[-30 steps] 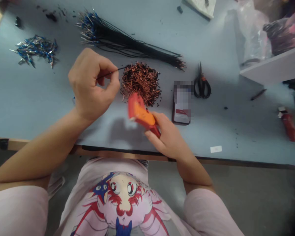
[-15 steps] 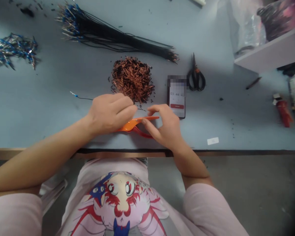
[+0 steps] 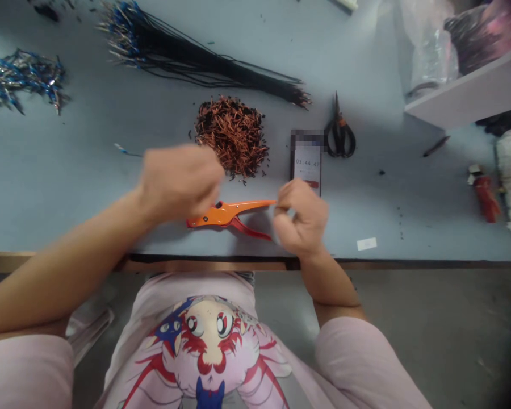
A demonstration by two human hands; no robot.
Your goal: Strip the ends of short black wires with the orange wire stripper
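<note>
The left hand (image 3: 181,182) is hovering left of centre, its fingers closing around a thin dark wire (image 3: 133,154) (its blue-tipped end is poking out on the left, while the fingertips themselves are hiding from view). The right hand (image 3: 302,216) is hanging to the right with its fingers bending in toward the thumb; whether the tips are meeting or pinching anything, I cannot tell. Between the two hands, near the table's (image 3: 357,204) near edge, an orange and red hand tool (image 3: 223,215) is lying with its handles pointing right and spreading apart. The left hand is partly covering its head, and the right hand is sitting just beside the handle ends.

Beyond the tool, a heap of copper-coloured scraps (image 3: 232,136) is resting near the middle, and farther off a bundle of black wires (image 3: 213,65) is stretching from the far left toward the right. Blue and silver terminals (image 3: 25,79) are piling up on the left. A phone (image 3: 306,159), partly hiding behind the right hand, is showing a timer, and black scissors (image 3: 340,136) are lying just right of it.
</note>
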